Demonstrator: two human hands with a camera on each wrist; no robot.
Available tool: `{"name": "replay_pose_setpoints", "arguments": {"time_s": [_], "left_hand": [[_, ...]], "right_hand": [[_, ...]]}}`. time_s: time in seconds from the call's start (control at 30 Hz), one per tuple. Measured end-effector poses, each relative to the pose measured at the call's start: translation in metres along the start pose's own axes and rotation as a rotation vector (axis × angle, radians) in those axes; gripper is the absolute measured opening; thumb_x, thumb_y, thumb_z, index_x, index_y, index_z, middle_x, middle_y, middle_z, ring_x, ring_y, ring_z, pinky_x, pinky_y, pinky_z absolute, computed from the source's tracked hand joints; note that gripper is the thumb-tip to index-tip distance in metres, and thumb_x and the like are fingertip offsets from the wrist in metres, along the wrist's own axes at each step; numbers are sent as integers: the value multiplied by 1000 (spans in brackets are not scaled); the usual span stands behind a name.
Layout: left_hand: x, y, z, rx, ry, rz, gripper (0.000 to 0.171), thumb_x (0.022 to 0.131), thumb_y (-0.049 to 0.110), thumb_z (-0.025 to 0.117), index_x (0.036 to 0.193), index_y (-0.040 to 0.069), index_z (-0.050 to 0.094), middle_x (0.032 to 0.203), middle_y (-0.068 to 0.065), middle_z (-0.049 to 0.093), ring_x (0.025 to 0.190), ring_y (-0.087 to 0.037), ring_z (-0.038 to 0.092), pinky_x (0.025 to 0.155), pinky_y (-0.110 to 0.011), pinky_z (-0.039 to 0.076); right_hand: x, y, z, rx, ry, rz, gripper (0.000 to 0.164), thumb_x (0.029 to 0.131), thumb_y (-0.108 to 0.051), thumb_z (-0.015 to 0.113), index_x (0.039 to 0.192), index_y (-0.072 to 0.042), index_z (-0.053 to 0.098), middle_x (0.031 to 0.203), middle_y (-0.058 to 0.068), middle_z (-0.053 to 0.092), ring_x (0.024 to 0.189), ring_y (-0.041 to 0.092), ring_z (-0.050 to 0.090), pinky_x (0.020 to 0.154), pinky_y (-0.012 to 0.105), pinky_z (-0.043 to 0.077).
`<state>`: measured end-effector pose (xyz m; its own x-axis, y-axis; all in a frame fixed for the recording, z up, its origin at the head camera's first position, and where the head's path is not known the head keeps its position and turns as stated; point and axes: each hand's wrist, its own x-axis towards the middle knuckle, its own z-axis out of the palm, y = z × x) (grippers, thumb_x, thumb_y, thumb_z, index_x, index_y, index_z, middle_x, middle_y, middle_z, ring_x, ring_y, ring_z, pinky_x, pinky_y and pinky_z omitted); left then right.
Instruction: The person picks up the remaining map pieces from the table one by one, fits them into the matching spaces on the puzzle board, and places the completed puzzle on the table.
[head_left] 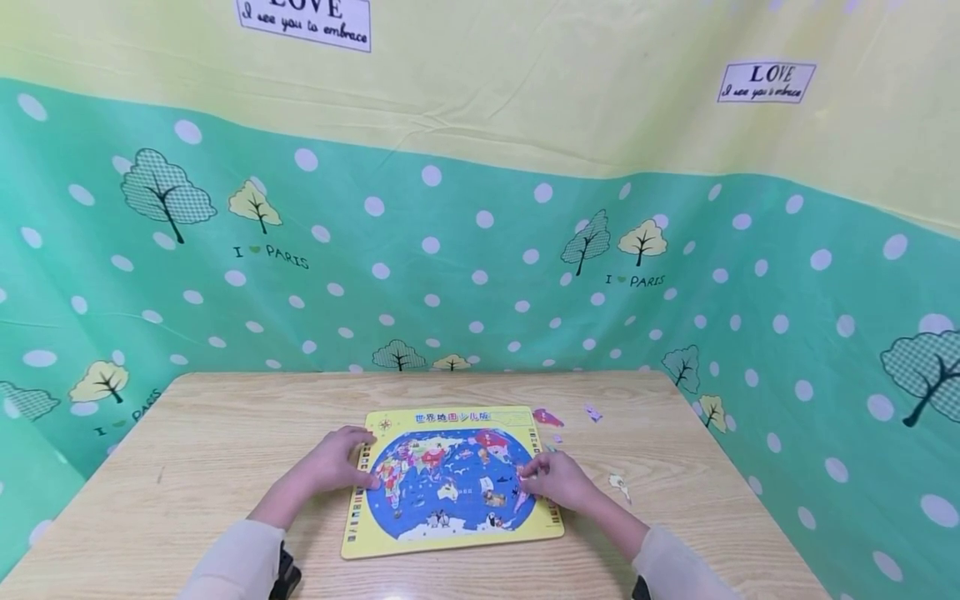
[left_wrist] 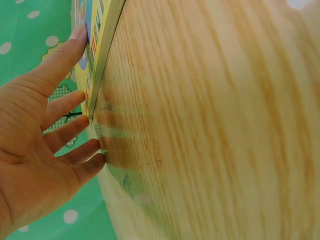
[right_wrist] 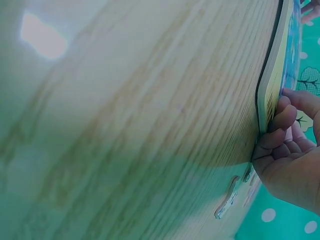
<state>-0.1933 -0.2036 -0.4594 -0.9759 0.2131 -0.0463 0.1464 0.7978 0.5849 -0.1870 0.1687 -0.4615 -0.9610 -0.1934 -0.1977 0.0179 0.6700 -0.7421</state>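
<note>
A yellow-bordered world map puzzle board (head_left: 450,547) with a blue oval map lies on the wooden table. At its left edge is my left hand (head_left: 339,461), thumb laid on the board and the other fingers spread along the side; in the left wrist view these fingers (left_wrist: 65,134) look loosely extended. My right hand (head_left: 561,482) reaches over the right edge, its thumb and forefinger pinched together at a pink puzzle piece (head_left: 521,498) on the map's right side. The fingertips partly hide that piece. In the right wrist view the other fingers (right_wrist: 272,140) curl beside the board's edge.
Beyond the board's upper right corner lie a red piece (head_left: 549,417), a purple piece (head_left: 593,413) and a tiny pink piece (head_left: 557,438). A pale piece (head_left: 620,487) lies right of my right hand. A green dotted curtain (head_left: 450,292) hangs behind the table (head_left: 247,417).
</note>
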Motion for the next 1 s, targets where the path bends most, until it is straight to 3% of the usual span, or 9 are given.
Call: {"name": "replay_pose_setpoints", "arguments": {"time_s": [1.0], "left_hand": [[-1, -1, 0, 6, -2, 10, 83, 59, 39, 85, 125, 0, 55, 137, -27, 44, 126, -50, 38, 104, -63, 33]], "right_hand": [[-1, -2, 0, -24, -8, -3, 17, 80, -20, 72, 95, -13, 68, 68, 2, 52, 51, 11, 45, 43, 18, 38]]}}
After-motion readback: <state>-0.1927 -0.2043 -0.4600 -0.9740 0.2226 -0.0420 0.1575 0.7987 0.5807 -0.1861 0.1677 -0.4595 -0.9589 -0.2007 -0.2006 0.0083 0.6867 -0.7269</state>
